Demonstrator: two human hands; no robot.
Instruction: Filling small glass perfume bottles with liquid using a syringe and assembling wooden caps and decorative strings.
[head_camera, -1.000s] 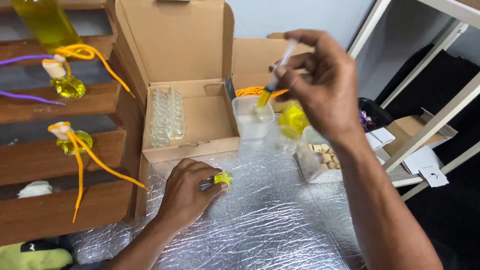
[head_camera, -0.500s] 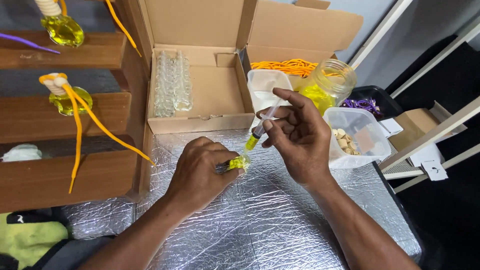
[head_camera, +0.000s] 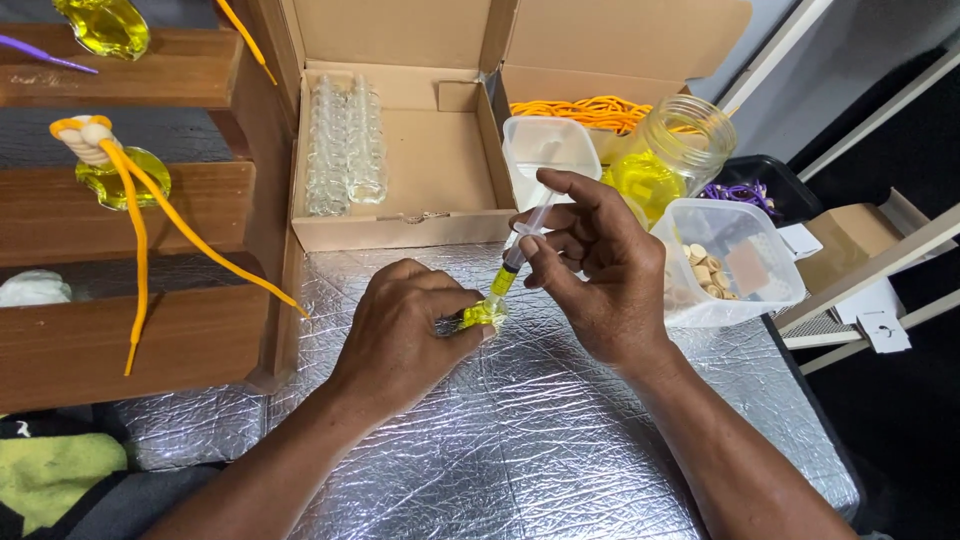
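Observation:
My left hand (head_camera: 405, 325) rests on the silver foil tabletop (head_camera: 540, 440) and pinches a small glass vial (head_camera: 482, 314) holding yellow liquid. My right hand (head_camera: 595, 265) grips a plastic syringe (head_camera: 520, 247) partly filled with yellow liquid. The syringe is tilted, and its tip meets the mouth of the vial. Both hands are close together just in front of the open cardboard box (head_camera: 420, 150).
Rows of empty glass vials (head_camera: 345, 145) stand in the box. Behind my right hand are a glass jar of yellow liquid (head_camera: 665, 155), an empty plastic tub (head_camera: 548, 150), a tub of corks (head_camera: 730, 262) and orange cords (head_camera: 580, 110). Wooden steps (head_camera: 130, 270) at left hold filled bottles (head_camera: 120, 170).
My right hand has come down from the jar with the syringe and brought its tip to the vial. My left hand has kept hold of the vial on the foil.

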